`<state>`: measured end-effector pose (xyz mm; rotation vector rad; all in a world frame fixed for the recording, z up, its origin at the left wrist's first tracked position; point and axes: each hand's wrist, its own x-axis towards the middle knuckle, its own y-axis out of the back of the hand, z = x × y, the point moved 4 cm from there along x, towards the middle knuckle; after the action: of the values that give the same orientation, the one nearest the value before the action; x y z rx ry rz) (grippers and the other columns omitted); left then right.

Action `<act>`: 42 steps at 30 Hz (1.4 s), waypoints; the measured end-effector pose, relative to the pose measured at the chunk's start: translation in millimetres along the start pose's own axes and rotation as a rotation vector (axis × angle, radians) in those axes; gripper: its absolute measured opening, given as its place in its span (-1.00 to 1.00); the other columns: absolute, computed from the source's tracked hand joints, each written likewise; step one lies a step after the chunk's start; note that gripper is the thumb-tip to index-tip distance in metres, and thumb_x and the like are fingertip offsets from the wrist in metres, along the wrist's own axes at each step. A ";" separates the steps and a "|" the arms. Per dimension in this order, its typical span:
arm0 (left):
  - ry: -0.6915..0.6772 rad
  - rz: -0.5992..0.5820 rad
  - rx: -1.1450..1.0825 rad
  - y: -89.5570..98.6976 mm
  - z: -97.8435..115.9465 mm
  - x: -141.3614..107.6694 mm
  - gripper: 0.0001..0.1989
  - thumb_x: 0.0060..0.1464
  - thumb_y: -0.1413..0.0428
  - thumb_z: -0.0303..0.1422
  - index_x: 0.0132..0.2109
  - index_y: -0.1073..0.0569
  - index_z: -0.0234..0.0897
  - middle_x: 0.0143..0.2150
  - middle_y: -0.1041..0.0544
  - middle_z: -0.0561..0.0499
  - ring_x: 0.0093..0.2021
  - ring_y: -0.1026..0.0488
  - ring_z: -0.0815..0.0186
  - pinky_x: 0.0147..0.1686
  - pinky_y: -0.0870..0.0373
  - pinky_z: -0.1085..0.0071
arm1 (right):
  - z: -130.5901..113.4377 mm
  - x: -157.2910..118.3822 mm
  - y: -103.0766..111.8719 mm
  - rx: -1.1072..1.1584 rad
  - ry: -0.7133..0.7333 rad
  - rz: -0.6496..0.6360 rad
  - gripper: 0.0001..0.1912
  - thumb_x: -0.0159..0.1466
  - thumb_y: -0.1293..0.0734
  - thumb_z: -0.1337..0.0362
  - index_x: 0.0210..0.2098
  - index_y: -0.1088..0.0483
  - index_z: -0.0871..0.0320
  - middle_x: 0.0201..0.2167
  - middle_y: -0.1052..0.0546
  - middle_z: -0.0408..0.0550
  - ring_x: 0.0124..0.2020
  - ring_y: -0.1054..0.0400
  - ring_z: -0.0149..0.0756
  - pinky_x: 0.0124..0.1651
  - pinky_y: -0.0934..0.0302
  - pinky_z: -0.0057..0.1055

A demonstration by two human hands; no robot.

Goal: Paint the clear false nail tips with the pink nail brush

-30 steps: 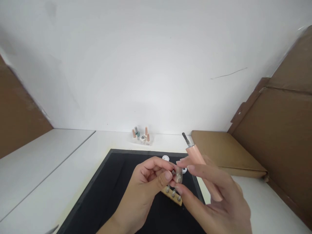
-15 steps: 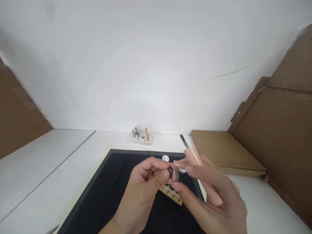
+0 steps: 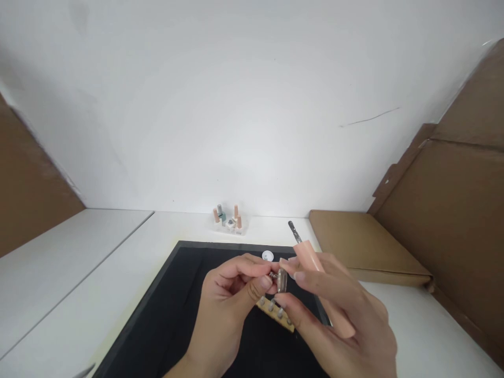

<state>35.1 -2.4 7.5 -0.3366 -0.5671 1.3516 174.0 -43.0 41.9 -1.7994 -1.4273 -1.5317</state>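
Between thumb and fingers, my left hand (image 3: 232,304) pinches a small metallic piece (image 3: 273,274). Beside it, a shiny brownish nail tip (image 3: 282,281) is held by the thumb and fingertips of my right hand (image 3: 346,310). A pink brush handle (image 3: 311,257) also rests in my right hand, its dark glittery brush end (image 3: 294,231) pointing up and away to the left. Below the fingertips lies a yellowish wooden strip (image 3: 275,315) with several small grey pegs, partly hidden by my hands.
A black mat (image 3: 165,294) lies under my hands, with a small white round dish (image 3: 268,255) on it. Behind stands a clear tray (image 3: 239,231) of bottles with pink and grey caps. A flat cardboard box (image 3: 366,241) is at the right.
My left hand has shifted slightly left. My right hand has moved a little left, and the brush with it, its end now slightly lower.
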 end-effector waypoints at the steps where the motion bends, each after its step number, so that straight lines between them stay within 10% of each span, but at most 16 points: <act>1: 0.000 0.002 0.001 -0.1 -0.1 -0.1 -0.90 -0.15 -0.46 -0.36 -0.47 -0.69 -0.21 -0.48 -0.65 0.09 -0.43 -0.57 0.44 -0.33 -0.53 0.62 | 0.1 -0.6 0.1 0.001 -0.003 -0.007 -0.64 0.17 -0.39 0.55 -0.09 -0.38 0.09 -0.28 -0.65 -0.11 -0.21 -0.54 -0.32 -0.15 -0.44 -0.42; 26: 0.336 0.056 -0.179 2.4 -13.8 -1.8 -0.82 -0.25 -0.50 -0.45 -0.49 -0.65 -0.30 -0.44 -0.70 0.02 -0.46 -0.60 0.43 -0.37 -0.51 0.63 | 9.6 -6.7 7.2 0.108 -0.083 0.027 -0.68 0.30 -0.42 0.29 0.03 -0.40 -0.02 -0.10 -0.64 -0.14 -0.17 -0.55 -0.29 -0.21 -0.49 -0.41; 34: 0.310 0.046 -0.171 1.5 -12.1 -0.6 -0.85 -0.20 -0.49 -0.45 -0.47 -0.67 -0.28 -0.43 -0.70 0.04 -0.47 -0.60 0.46 -0.36 -0.52 0.66 | 1.4 -11.3 34.5 0.126 -0.071 0.243 -0.69 0.38 -0.30 0.12 0.05 -0.54 -0.06 -0.58 -0.56 -0.09 -0.62 -0.39 -0.21 -0.69 -0.14 -0.30; 42: 0.263 -0.043 -0.129 3.2 -11.3 -2.0 -0.88 -0.13 -0.46 -0.38 -0.45 -0.67 -0.27 -0.52 -0.64 0.06 -0.46 -0.55 0.47 -0.34 -0.48 0.66 | 6.0 -9.9 31.4 0.255 -0.320 0.130 -0.83 0.32 -0.36 0.08 -0.28 -0.47 0.03 -0.54 -0.47 -0.14 -0.55 -0.38 -0.31 -0.53 -0.29 -0.42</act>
<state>38.6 -2.7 -3.9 -0.5948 -0.4393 1.2085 205.0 -55.5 40.9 -1.9925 -1.5315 -0.9793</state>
